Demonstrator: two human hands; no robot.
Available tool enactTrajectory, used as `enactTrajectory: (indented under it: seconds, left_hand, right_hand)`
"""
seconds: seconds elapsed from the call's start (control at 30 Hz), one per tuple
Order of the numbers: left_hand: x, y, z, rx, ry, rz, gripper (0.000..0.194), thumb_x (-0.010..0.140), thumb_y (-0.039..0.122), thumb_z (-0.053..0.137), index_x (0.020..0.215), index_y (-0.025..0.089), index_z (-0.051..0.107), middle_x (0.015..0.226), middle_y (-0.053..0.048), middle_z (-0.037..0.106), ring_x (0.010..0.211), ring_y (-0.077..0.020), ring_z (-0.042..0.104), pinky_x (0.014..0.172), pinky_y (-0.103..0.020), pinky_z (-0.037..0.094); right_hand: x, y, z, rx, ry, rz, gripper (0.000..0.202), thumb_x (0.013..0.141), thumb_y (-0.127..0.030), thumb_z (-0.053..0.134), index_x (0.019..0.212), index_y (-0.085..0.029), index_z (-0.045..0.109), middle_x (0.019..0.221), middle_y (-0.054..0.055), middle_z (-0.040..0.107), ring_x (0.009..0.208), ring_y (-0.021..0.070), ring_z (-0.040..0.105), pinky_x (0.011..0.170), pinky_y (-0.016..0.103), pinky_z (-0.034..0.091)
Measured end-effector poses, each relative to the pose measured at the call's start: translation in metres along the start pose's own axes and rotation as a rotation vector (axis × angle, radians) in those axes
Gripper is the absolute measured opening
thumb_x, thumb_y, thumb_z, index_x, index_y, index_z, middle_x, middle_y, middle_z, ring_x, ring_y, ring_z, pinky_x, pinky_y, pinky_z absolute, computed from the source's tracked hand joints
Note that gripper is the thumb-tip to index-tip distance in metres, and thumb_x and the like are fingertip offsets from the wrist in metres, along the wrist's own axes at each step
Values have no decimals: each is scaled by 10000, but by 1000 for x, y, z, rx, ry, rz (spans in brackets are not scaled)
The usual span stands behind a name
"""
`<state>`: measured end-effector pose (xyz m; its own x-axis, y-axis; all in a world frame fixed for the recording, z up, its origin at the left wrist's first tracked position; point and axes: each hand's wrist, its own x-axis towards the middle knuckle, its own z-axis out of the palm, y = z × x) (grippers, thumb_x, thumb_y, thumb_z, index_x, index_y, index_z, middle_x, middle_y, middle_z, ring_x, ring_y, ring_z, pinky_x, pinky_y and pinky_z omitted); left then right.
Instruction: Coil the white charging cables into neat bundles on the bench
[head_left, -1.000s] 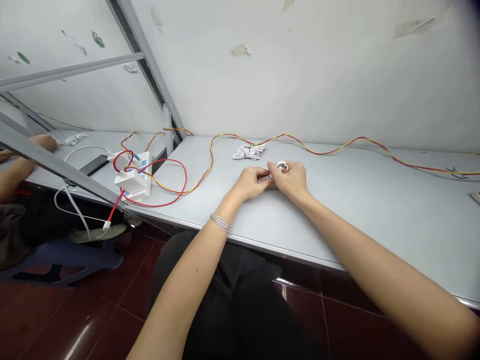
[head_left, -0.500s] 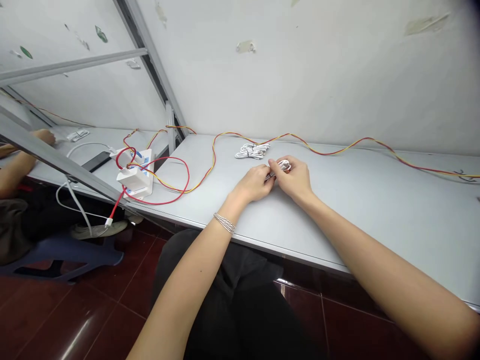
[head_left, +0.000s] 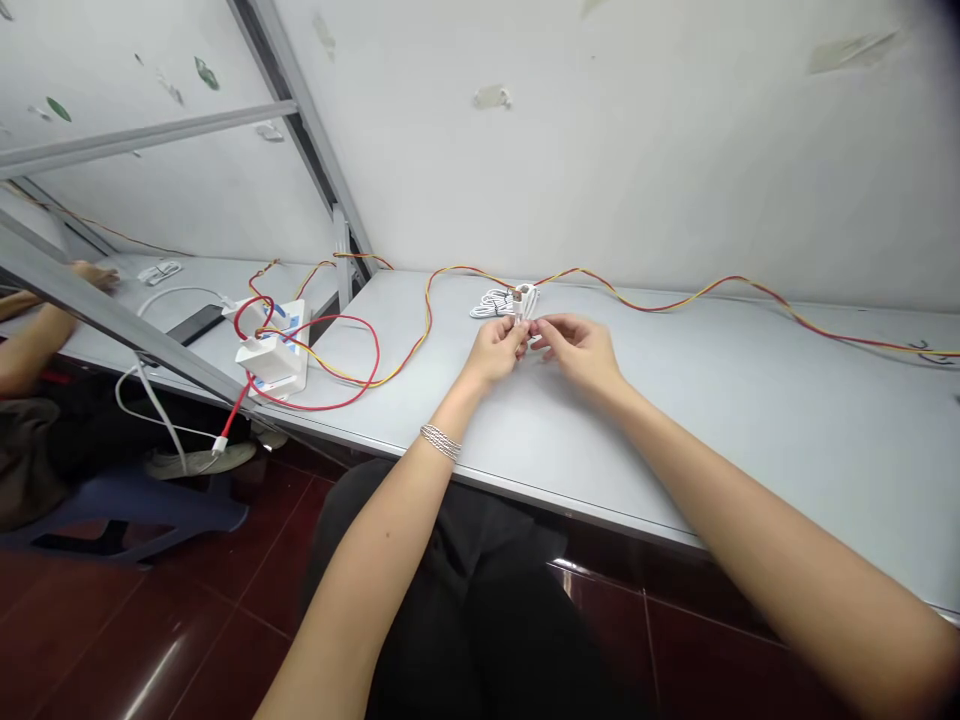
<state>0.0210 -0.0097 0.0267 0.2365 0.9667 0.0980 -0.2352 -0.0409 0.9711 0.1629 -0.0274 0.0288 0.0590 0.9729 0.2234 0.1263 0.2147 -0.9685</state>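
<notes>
A coiled white cable (head_left: 528, 300) with a metal plug end stands up out of my left hand (head_left: 496, 352), whose fingers are closed round its lower part. My right hand (head_left: 583, 350) touches the same bundle from the right, thumb and forefinger pinched together at its lower end. Whatever lies between those fingertips is too small to tell. Behind my left hand, a second tied bundle of white cable (head_left: 491, 304) lies on the grey table (head_left: 675, 400), partly hidden by the held one.
A red and yellow wire (head_left: 645, 307) runs along the wall. To the left are a power strip (head_left: 296, 350) with white plugs, looped red wire, a dark phone (head_left: 196, 324) and a metal frame post (head_left: 304, 130). Another person's hand (head_left: 96, 275) rests at far left.
Both hands have shifted, my left hand slightly left. The held cable bundle now points upward with its plug showing, and my right hand's fingers have moved to its lower end.
</notes>
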Motion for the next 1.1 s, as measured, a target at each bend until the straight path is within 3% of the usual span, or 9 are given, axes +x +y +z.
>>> enactTrajectory:
  seconds: [0.2, 0.5, 0.73, 0.93, 1.1]
  left_hand:
    - [-2, 6, 0, -101, 8, -60, 199, 982, 191, 587, 796, 126, 612, 607, 44, 472, 477, -47, 393, 486, -198, 313]
    - [-2, 7, 0, -106, 12, -84, 229, 1020, 140, 488, 863, 101, 651, 598, 50, 446, 465, -32, 371, 478, -179, 279]
    - [-4, 10, 1, -66, -19, -93, 211, 1016, 144, 497, 887, 98, 657, 579, 64, 419, 443, -28, 362, 455, -166, 234]
    - [-5, 9, 0, -34, -35, -92, 197, 999, 196, 565, 825, 117, 614, 596, 63, 440, 452, -29, 362, 465, -171, 253]
    - [-7, 11, 2, 9, -38, -94, 213, 993, 207, 573, 792, 138, 568, 607, 52, 477, 470, -38, 380, 476, -180, 274]
  right_hand:
    - [-5, -5, 2, 108, -91, 157, 331, 779, -473, 816, 908, -170, 784, 930, 98, 776, 725, 170, 698, 561, 248, 528]
    - [-4, 0, 1, 38, -29, 32, 298, 694, -424, 858, 813, -164, 775, 780, 71, 738, 611, 148, 612, 498, 262, 496]
    - [-4, 0, 1, 64, -13, 42, 348, 657, -479, 875, 737, -166, 745, 713, 55, 698, 572, 130, 562, 476, 253, 460]
    - [-6, -11, -1, 203, -37, 220, 285, 584, -372, 895, 682, -170, 721, 741, 46, 688, 612, 127, 569, 486, 239, 464]
    - [-6, -16, -2, 247, -29, 341, 168, 635, -265, 834, 701, -159, 723, 763, 63, 687, 649, 136, 591, 503, 235, 466]
